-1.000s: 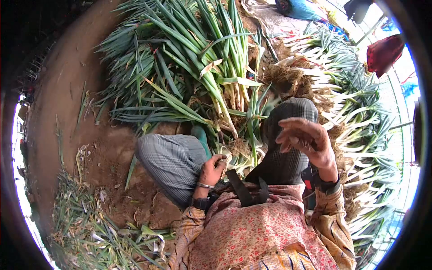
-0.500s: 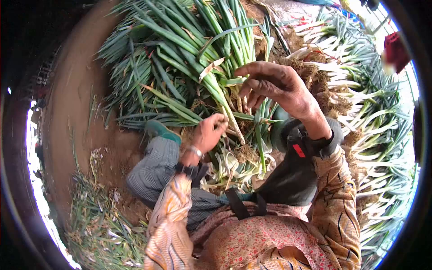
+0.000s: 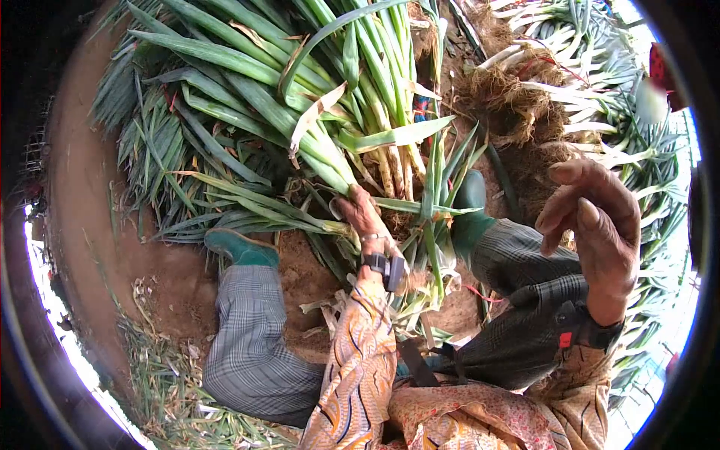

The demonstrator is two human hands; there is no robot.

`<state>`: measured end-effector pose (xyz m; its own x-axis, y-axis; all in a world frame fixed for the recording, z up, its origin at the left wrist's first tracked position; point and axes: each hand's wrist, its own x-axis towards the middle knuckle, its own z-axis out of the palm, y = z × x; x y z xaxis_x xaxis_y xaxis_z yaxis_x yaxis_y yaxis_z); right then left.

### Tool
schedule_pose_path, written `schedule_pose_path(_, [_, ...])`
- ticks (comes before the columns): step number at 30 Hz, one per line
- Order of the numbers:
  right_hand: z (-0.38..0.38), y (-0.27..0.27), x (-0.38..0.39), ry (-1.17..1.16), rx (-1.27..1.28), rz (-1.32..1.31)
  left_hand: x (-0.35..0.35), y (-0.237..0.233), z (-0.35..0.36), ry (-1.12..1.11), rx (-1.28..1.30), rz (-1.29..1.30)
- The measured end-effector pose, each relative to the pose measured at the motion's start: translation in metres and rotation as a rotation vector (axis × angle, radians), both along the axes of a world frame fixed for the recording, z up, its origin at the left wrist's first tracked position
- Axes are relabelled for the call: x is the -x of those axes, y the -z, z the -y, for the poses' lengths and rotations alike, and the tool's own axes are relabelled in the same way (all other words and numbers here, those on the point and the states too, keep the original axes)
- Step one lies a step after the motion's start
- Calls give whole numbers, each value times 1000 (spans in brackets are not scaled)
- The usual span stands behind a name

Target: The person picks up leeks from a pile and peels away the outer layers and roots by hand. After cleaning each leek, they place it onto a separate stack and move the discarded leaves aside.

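My left hand (image 3: pixel 365 217) is wrapped round the white lower stalk of a large green onion (image 3: pixel 319 154), whose leaves reach up and to the left. Blurred roots show beside that wrist. A pile of untrimmed green onions (image 3: pixel 225 97) with broad leaves lies beyond this hand, some with dry brown leaf tips. My right hand (image 3: pixel 600 225) is raised over the right knee, its fingers curved and apart with nothing between them. Below it and to its right lie cleaned green onions (image 3: pixel 592 127), white shafts and brown roots turned inward.
Green rubber boots (image 3: pixel 241 247) stand on brown soil (image 3: pixel 172 277) on both sides of the work. Peeled leaf scraps (image 3: pixel 420 307) lie between the legs, and more green trimmings (image 3: pixel 180 382) at lower left. A red tie (image 3: pixel 484 295) lies near the right knee.
My left hand has moved right and closed round the green onion stalk. My right hand has swung right and down, away from the pile. The view has shifted closer to the pile.
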<state>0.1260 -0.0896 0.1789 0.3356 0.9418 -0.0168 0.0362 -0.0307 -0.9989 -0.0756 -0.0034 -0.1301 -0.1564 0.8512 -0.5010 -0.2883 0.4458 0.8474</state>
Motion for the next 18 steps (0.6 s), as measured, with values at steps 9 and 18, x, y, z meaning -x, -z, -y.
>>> schedule_pose_path(9, [-16, -25, 66, -192, 115, -53, 46, -190, 54, -10, -251, -60])
schedule_pose_path(18, [-12, -30, 116, -13, -41, -632, 19, -270, 74, 349, -1028, -930])
